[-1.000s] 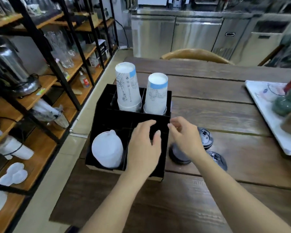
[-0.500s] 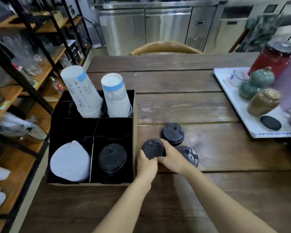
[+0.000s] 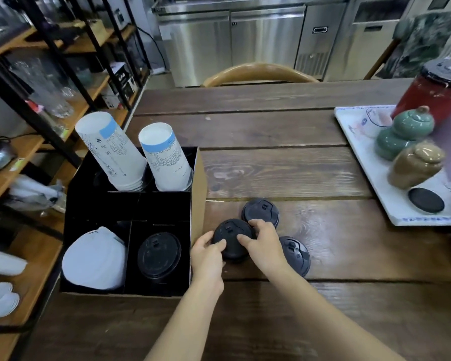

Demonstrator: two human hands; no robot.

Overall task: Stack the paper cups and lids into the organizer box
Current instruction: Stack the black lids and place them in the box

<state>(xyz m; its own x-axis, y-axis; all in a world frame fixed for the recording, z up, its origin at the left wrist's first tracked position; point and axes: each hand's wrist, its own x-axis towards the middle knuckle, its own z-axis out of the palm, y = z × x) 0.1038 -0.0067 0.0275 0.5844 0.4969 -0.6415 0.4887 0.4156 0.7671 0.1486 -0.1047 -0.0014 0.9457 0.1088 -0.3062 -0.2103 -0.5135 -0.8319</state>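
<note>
A black organizer box (image 3: 197, 178) stands at the table's left edge. Its back compartments hold two upside-down stacks of white paper cups (image 3: 115, 152) (image 3: 167, 160). The front left one holds white lids (image 3: 94, 259), the front right one a black lid (image 3: 158, 254). Just right of the box, a black lid (image 3: 231, 234) is gripped from both sides by my left hand (image 3: 207, 259) and my right hand (image 3: 264, 244). Two more black lids lie on the table beside it, one behind (image 3: 261, 211) and one to the right (image 3: 296, 254).
A white tray (image 3: 359, 142) at the table's right edge carries ceramic jars, a red jar and a black coaster. A wooden chair back (image 3: 258, 71) stands beyond the table. Shelves (image 3: 37, 142) with glassware run along the left, close to the box.
Both hands left the box's front right compartment, where a black lid now lies, and moved right onto the nearest black lid on the table. The view swung right.
</note>
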